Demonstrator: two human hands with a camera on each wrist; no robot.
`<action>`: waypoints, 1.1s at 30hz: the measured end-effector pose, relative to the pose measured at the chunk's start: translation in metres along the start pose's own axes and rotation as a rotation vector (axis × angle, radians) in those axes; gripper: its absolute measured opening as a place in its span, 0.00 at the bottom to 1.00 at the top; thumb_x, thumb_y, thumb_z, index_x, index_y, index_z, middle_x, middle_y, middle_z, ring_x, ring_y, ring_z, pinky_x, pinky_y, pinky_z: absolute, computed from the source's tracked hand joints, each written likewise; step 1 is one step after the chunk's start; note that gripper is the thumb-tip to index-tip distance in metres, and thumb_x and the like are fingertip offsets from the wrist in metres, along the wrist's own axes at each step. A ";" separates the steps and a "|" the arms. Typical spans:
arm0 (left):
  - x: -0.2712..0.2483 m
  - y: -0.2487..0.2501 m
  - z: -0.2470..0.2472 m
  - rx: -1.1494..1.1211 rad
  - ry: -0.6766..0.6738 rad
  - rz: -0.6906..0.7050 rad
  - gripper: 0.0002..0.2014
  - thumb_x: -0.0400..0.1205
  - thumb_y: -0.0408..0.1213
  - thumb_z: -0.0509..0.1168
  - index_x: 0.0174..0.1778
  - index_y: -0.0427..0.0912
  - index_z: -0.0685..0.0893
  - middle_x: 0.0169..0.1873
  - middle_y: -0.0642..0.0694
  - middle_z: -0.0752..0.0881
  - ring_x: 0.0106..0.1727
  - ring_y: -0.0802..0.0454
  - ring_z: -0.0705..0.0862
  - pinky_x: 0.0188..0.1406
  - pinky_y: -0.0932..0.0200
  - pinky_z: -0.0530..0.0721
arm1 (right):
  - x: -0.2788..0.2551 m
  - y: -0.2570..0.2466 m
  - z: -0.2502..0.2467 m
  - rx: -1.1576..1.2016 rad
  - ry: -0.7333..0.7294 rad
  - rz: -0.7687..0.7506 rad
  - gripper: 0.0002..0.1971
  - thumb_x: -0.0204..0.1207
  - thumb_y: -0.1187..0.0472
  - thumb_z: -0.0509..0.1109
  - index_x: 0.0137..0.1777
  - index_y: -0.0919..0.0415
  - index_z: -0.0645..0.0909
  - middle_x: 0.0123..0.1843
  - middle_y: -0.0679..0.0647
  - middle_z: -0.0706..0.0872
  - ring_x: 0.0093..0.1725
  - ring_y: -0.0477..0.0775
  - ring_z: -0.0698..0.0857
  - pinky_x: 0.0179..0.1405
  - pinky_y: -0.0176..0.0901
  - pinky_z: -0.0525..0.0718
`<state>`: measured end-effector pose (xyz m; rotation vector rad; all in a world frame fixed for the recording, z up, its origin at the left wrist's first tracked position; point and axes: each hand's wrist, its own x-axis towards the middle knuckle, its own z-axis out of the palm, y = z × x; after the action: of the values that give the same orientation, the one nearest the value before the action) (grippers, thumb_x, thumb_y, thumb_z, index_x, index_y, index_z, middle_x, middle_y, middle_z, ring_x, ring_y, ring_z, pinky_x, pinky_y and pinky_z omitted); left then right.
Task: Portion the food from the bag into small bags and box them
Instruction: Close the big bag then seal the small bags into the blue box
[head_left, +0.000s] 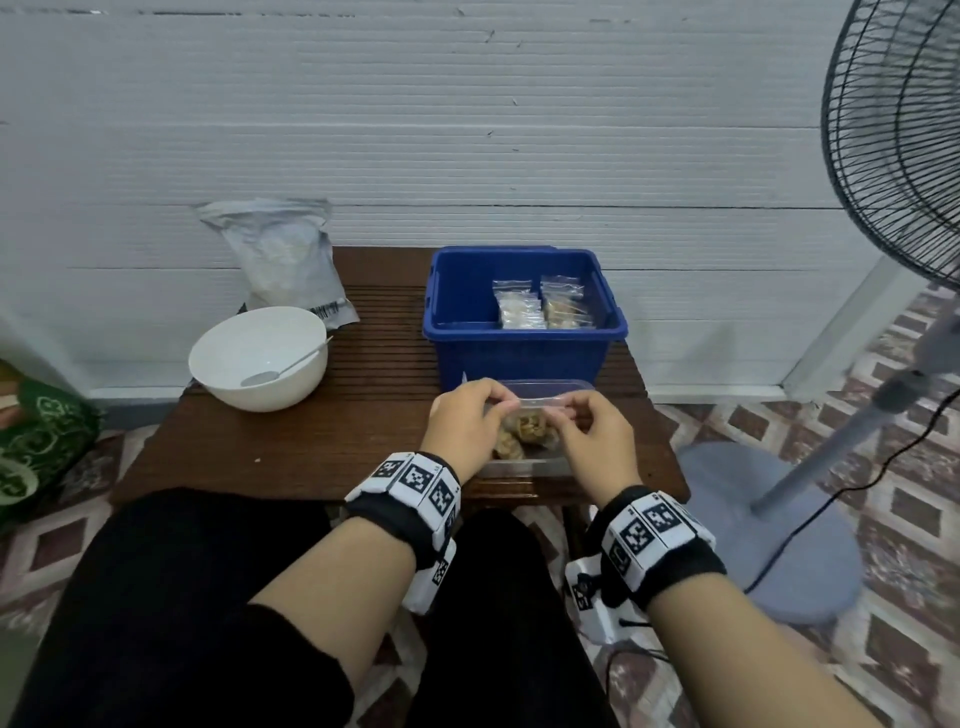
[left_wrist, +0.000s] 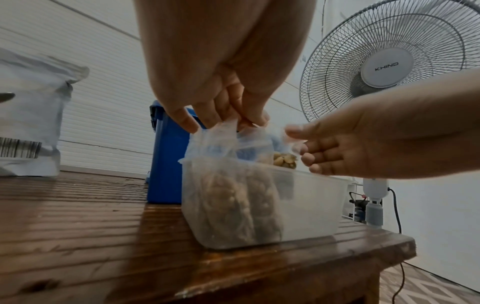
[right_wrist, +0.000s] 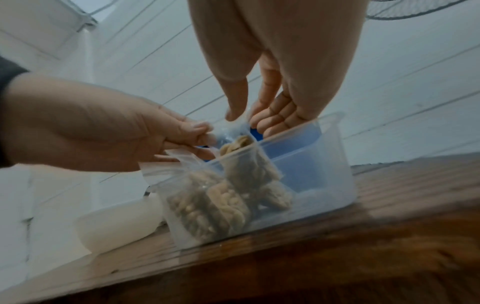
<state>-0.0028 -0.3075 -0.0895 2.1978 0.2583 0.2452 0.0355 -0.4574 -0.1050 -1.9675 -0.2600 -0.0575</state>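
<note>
A small clear zip bag of pale brown food hangs over the left part of a clear plastic box near the table's front edge. My left hand pinches its top left corner and my right hand pinches the top right. The left wrist view shows the left hand's fingertips on the bag's mouth. In the right wrist view the thumb and fingers close on the bag. Other filled small bags stand inside the box.
A blue bin behind the box holds more small bags. At the table's left stand a white bowl with a spoon and a big grey bag. A standing fan is on the right.
</note>
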 end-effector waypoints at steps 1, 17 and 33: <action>0.000 0.000 0.001 -0.001 0.010 -0.004 0.04 0.82 0.40 0.67 0.42 0.53 0.83 0.42 0.57 0.85 0.56 0.48 0.83 0.65 0.45 0.77 | 0.000 0.002 -0.002 0.014 0.010 0.002 0.04 0.75 0.65 0.73 0.42 0.56 0.82 0.42 0.51 0.86 0.41 0.44 0.82 0.39 0.18 0.74; 0.001 -0.004 0.012 0.008 0.035 0.006 0.11 0.81 0.43 0.69 0.34 0.61 0.77 0.41 0.64 0.81 0.60 0.47 0.81 0.70 0.41 0.72 | 0.001 0.009 -0.004 0.215 -0.071 0.003 0.07 0.78 0.66 0.70 0.41 0.53 0.81 0.40 0.47 0.84 0.41 0.40 0.80 0.40 0.22 0.76; 0.002 -0.005 0.009 0.082 0.032 0.050 0.05 0.81 0.45 0.68 0.41 0.56 0.80 0.45 0.63 0.81 0.45 0.71 0.69 0.61 0.63 0.54 | 0.003 0.006 -0.005 0.172 -0.098 0.019 0.07 0.76 0.64 0.72 0.40 0.50 0.84 0.43 0.51 0.87 0.47 0.51 0.83 0.46 0.34 0.80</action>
<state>0.0013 -0.3105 -0.0983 2.2849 0.2354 0.3029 0.0401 -0.4637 -0.1081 -1.8036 -0.3002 0.0718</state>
